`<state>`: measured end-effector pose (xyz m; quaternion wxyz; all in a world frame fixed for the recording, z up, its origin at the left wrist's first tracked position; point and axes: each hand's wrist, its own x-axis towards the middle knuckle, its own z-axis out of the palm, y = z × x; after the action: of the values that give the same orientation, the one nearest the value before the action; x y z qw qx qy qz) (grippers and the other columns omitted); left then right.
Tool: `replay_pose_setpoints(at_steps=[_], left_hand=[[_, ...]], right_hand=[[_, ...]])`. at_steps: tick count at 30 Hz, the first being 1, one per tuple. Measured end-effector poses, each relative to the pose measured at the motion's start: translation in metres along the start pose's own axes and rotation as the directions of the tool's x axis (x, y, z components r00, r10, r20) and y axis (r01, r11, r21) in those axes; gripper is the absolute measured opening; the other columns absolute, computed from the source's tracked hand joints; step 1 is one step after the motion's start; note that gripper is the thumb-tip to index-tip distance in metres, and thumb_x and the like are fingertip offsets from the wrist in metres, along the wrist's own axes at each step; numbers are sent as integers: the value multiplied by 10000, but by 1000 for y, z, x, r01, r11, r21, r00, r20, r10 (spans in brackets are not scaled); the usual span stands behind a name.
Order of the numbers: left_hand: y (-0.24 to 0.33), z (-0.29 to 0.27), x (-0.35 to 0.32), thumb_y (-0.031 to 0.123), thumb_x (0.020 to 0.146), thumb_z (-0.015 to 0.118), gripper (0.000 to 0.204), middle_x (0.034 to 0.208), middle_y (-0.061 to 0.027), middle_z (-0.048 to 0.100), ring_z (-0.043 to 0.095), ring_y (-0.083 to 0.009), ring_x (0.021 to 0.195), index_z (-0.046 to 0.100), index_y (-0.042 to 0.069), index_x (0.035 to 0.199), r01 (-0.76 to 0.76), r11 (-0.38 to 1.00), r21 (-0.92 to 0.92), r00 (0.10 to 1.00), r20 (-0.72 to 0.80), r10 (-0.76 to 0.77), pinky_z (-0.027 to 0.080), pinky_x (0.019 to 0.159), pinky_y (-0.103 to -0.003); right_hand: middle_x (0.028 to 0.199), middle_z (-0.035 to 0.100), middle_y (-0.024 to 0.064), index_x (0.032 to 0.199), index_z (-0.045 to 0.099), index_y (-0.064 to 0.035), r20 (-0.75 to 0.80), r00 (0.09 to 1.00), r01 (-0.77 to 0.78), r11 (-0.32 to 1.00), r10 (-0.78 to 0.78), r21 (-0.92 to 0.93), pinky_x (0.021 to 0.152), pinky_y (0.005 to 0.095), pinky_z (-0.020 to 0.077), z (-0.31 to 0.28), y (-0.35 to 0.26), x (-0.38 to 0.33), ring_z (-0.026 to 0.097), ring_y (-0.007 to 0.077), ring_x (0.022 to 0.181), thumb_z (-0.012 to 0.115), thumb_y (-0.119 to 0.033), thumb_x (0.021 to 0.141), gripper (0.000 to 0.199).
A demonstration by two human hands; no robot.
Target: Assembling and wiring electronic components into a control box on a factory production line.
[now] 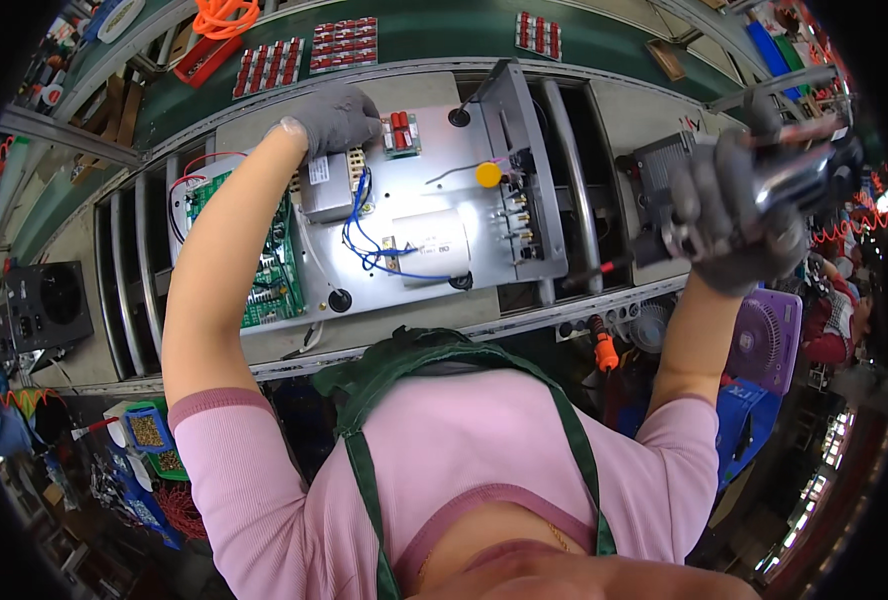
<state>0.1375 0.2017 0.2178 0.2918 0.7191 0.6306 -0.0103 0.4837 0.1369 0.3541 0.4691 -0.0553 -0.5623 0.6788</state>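
Metal chassis (409, 190) is lying across the middle of the frame, carrying a white cylinder (442, 243) at centre and a green circuit board (282, 265) toward the left. Above centre, the gloved left hand (339, 115) is curling beside a small board with red components (400, 134); whether its fingers are gripping anything, I cannot tell. At right, the blurred, gloved right hand (721, 210) is closing its fingers around a dark tool (650, 247).
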Motion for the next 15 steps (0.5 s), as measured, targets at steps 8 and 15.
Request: replay_pose_setpoints(at_steps=[8, 15], left_hand=[[-15, 18, -25, 266, 889, 564, 331, 1099, -134, 628, 614, -294, 1010, 650, 121, 1175, -293, 951, -96, 802, -567, 190, 465, 904, -361], [-17, 16, -96, 217, 891, 545, 342, 1066, -116, 638, 612, -211, 1002, 638, 47, 1174, -370, 922, -118, 734, -646, 212, 464, 897, -328]], right_hand=[[882, 635, 189, 1177, 503, 0, -438, 731, -450, 853, 522, 265, 602, 423, 494, -29, 68, -219, 602, 244, 667, 644, -29, 718, 481], [754, 626, 74, 1065, 583, -29, -816, 234, -820, 559, 529, 128, 534, 306, 502, -112, 245, -389, 585, 161, 579, 665, -115, 815, 277]])
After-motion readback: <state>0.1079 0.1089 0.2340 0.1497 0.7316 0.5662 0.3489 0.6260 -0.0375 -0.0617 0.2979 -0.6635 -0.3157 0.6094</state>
